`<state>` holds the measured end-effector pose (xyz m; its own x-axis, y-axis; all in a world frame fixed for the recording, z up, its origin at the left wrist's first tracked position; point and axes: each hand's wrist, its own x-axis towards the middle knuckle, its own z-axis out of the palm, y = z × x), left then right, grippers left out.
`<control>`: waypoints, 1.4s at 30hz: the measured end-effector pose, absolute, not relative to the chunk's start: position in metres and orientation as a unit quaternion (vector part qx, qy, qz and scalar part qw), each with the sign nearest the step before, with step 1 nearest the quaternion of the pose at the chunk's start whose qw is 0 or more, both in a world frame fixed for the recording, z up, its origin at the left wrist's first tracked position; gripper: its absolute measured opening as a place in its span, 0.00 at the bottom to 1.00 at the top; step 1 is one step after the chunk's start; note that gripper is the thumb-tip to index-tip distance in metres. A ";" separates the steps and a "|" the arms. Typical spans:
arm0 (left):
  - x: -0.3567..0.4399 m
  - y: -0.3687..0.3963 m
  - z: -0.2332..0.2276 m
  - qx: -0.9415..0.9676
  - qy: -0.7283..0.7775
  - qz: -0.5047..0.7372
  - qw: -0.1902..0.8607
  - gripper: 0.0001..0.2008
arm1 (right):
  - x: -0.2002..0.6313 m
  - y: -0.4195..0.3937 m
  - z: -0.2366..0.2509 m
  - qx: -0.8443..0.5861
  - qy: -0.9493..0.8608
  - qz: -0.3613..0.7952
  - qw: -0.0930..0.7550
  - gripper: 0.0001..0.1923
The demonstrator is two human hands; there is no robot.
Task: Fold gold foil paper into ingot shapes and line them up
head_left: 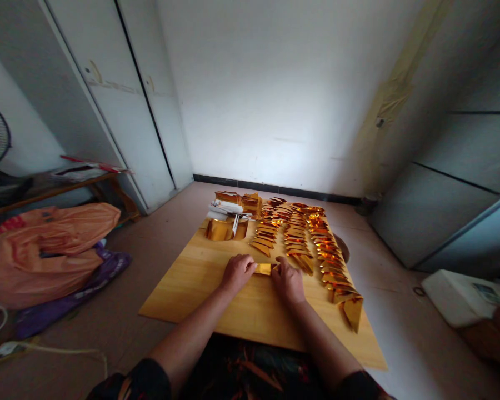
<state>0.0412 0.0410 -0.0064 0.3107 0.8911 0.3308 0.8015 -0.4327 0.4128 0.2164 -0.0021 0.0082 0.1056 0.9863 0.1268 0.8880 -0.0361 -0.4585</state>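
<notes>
Between my two hands, low over the wooden board (183, 289), is a small piece of folded gold foil paper (264, 269). My left hand (238, 271) pinches its left end, fingers closed. At the right end, my right hand (289, 280) is closed on the same paper, its fingertips partly hiding that edge. Beyond my hands, rows of folded gold foil pieces (329, 258) overlap along the right part of the board. Flat, curling gold sheets (220, 230) lie at the far left, beside a white paper bundle (225, 208).
An orange sack (45, 250) and a purple bag (75, 291) lie on the floor to the left, near a white cable (54, 351). A wooden bench (104, 180) stands behind them. To the right are a white container (462, 297) and a grey cabinet (441, 194).
</notes>
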 end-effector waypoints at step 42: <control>0.051 0.038 0.004 0.851 0.500 0.157 0.038 0.06 | 0.205 -0.006 0.011 -0.699 -0.693 0.081 0.155 0.08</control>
